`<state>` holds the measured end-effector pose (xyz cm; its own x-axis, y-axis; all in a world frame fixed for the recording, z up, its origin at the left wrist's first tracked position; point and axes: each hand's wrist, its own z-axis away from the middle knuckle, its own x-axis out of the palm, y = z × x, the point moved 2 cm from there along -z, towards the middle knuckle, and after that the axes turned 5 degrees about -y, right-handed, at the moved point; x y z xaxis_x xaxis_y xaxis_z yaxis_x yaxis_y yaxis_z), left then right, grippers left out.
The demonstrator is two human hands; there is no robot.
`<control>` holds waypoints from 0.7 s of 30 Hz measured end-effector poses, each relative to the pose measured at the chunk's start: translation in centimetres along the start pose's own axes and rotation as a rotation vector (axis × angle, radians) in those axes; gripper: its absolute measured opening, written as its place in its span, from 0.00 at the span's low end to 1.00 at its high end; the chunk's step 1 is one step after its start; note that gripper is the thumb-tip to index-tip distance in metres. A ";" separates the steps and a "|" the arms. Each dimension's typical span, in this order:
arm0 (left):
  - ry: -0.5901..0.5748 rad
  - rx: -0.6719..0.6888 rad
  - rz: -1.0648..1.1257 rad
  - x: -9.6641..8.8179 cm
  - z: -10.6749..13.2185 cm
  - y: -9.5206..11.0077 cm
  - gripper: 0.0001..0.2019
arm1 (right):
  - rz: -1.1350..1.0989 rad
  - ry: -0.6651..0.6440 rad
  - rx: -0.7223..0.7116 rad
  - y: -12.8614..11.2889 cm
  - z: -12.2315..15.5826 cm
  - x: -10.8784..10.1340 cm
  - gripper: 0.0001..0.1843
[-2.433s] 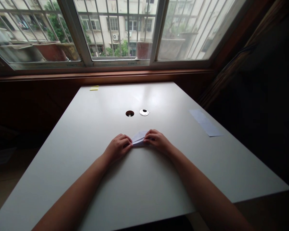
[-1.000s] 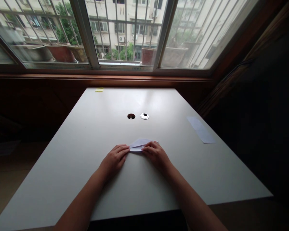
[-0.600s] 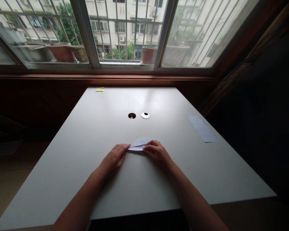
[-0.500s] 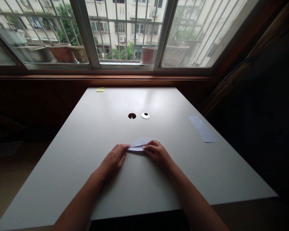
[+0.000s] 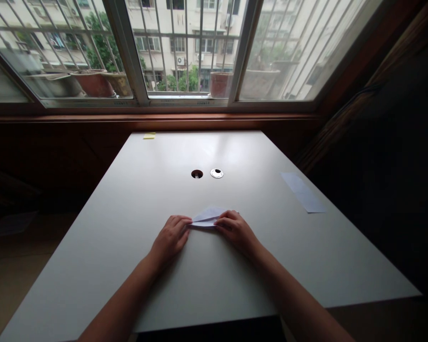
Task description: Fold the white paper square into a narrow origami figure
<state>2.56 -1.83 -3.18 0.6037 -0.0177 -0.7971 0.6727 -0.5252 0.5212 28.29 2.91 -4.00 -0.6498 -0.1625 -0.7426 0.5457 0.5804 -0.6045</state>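
Note:
A small folded white paper (image 5: 207, 217) lies on the white table (image 5: 128, 213) between my hands, its pointed flap raised a little. My left hand (image 5: 171, 236) rests flat on the table. Its fingers are stretched out and the tips touch the paper's left corner. My right hand (image 5: 235, 229) sits on the paper's right end with its fingers curled, pinching or pressing it down. Both forearms reach in from the near edge.
A white paper strip (image 5: 303, 192) lies near the table's right edge. A round cable hole (image 5: 197, 174) and its loose silver cap (image 5: 217, 173) sit mid-table. A yellow note (image 5: 149, 136) lies at the far edge below the barred window (image 5: 185, 47). Dark walls flank the table.
My left hand has uncurled from a pinch to lie flat, its fingertips still at the paper's corner. My right hand stays on the paper. The view has shifted slightly.

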 end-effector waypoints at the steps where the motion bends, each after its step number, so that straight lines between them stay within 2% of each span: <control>1: -0.021 0.018 -0.019 0.0 0.0 0.2 0.13 | -0.006 -0.001 0.008 0.1 -0.1 -0.1 0.06; 6: -0.107 0.063 -0.154 0.2 -0.6 0.8 0.16 | -0.041 -0.027 0.036 0.8 -0.6 -0.2 0.06; 10: -0.166 0.125 -0.202 0.6 -1.9 0.7 0.10 | -0.036 -0.030 0.025 1.3 -0.9 0.0 0.06; 12: -0.169 0.133 -0.217 0.8 -2.9 0.6 0.07 | -0.025 -0.027 0.023 1.5 -1.1 0.0 0.06; 21: -0.112 0.173 -0.204 1.6 -6.1 -0.3 0.09 | -0.032 0.021 0.189 3.4 -3.9 -0.6 0.09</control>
<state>5.98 3.47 -2.76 0.4060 0.0141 -0.9138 0.6864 -0.6649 0.2947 28.51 8.06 -4.49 -0.6780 -0.1610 -0.7172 0.6129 0.4147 -0.6726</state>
